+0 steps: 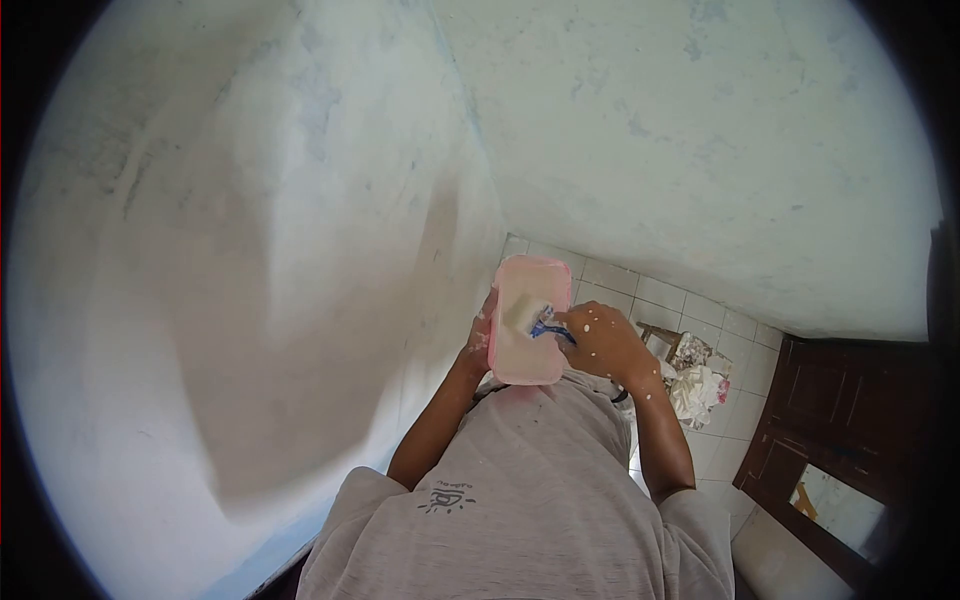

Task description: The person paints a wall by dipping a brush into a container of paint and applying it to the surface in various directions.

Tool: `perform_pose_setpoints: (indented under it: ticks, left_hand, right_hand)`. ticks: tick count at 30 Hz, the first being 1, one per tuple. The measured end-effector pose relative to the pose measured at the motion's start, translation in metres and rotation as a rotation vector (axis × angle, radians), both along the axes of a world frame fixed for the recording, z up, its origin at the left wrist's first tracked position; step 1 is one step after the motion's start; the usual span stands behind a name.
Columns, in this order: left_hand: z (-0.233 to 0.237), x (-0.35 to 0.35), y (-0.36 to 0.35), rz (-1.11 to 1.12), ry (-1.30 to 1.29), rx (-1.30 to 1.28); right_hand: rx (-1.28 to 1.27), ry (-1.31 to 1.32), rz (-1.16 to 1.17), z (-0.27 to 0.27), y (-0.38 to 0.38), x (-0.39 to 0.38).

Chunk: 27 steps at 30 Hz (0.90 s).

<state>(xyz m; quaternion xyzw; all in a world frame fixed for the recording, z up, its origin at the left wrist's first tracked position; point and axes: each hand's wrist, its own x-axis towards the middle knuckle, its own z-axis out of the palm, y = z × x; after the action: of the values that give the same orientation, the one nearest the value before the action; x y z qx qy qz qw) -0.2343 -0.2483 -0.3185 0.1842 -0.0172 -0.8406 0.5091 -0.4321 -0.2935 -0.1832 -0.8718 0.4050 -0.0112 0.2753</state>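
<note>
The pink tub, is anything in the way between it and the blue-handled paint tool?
Nothing visible. The left hand holds the pink tub, top uncovered, and the right hand holds the blue-handled paint tool at that opening. The crumpled white bundle lies off to the right, out of the way.

One head-worn view, forward and down onto nearby hands (pixel 606 342)

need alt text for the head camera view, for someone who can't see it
The left hand holds a pink tray of pale paint while the right hand holds a blue-handled paint tool, its pale head at the tray. Patchy pale walls meet in a corner above a white tiled floor.
</note>
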Motion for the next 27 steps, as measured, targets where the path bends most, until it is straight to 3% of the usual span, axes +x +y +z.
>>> perform_pose_setpoints:
  ticks: [2,4,6,10,16,18,21,25,27]
  left_hand:
    - [-0.03,-0.001,0.002,0.052,-0.053,-0.03]
    - [-0.023,-0.003,0.004,0.106,-0.103,-0.061]
    - [-0.011,-0.006,-0.002,0.008,-0.1,0.082]
    - [-0.005,-0.011,-0.012,0.019,-0.049,0.02]
    - [-0.013,-0.012,-0.015,0.011,-0.188,-0.075]
    - [-0.025,-0.014,-0.02,0.042,-0.024,0.086]
    - [-0.02,-0.016,-0.02,0.051,-0.067,0.007]
    - [-0.014,-0.017,-0.024,0.041,-0.032,0.03]
    - [-0.024,-0.018,-0.027,0.054,-0.154,-0.095]
  right_hand:
    - [-0.006,-0.037,-0.023,0.006,-0.004,-0.004]
    - [-0.013,-0.072,-0.045,0.004,0.0,-0.004]
    - [-0.025,-0.077,-0.028,-0.007,0.0,0.0]
    - [0.014,-0.071,0.088,-0.001,-0.006,-0.01]
    - [-0.148,-0.2,-0.124,-0.014,-0.012,0.01]
    - [-0.086,-0.098,-0.063,-0.022,-0.006,0.017]
    - [0.004,0.001,0.098,-0.017,-0.009,0.005]
    - [-0.045,-0.059,0.102,-0.005,-0.02,-0.006]
    - [-0.198,-0.217,-0.092,-0.007,-0.023,0.0]
